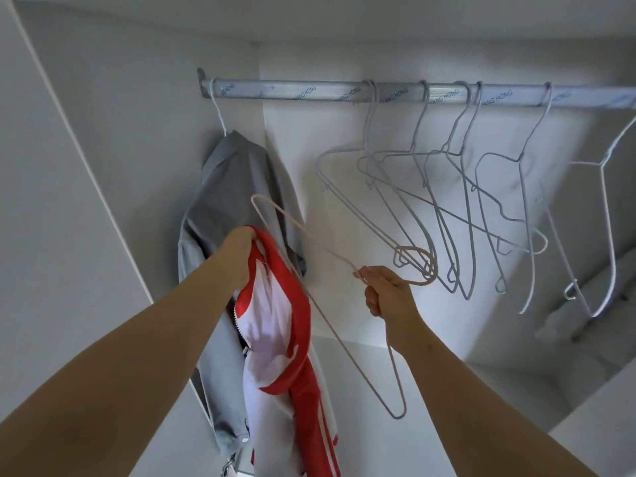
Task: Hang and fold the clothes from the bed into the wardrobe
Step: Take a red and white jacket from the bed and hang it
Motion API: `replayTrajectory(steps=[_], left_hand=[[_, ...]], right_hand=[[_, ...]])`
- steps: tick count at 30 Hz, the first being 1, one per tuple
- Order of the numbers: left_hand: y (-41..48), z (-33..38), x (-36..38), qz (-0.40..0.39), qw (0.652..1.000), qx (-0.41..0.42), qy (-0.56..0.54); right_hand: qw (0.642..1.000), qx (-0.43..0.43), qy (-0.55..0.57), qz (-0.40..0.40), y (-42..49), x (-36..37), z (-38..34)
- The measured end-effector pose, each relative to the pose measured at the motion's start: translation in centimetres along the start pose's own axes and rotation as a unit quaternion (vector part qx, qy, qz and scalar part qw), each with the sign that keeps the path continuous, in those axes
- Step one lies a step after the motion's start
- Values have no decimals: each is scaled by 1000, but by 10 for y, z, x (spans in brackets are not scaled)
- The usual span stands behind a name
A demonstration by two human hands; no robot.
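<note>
Red-and-white jacket (275, 325) in left grip (239, 251), pink hanger (320, 242) in right grip (387, 294), both forearms outstretched.

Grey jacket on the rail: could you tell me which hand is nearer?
Left. The left hand, gripping a red track jacket, overlaps the grey jacket; the right hand, holding a pink hanger, is to its right.

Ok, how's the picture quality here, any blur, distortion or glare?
Head view: wide-angle distortion splays the wardrobe sides; the back panel is brightly lit, nearly washed out; the far right edge looks soft; the left hand, right hand and red-and-white jacket are sharp.
</note>
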State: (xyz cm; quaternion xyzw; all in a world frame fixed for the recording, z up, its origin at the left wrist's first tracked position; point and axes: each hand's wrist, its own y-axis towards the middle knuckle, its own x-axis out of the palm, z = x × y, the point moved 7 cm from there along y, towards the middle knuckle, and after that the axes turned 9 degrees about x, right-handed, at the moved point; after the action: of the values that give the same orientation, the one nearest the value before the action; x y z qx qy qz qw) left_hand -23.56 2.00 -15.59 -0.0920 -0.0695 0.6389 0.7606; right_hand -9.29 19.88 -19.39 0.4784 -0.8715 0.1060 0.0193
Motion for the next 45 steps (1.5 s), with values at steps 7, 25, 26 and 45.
replayTrajectory(steps=[7, 25, 26, 45], left_hand=[[12, -4, -16, 61, 996, -14, -56], [-8, 27, 45, -171, 905, 240, 305], [-18, 26, 56, -199, 901, 247, 297], [-56, 15, 88, -213, 627, 571, 485]], right_hand=[[999, -2, -16, 49, -4, -7, -2], [969, 17, -237, 71, -8, -19, -9], [968, 17, -244, 61, -8, -14, -11], [966, -107, -211, 102, -15, 4, -45]])
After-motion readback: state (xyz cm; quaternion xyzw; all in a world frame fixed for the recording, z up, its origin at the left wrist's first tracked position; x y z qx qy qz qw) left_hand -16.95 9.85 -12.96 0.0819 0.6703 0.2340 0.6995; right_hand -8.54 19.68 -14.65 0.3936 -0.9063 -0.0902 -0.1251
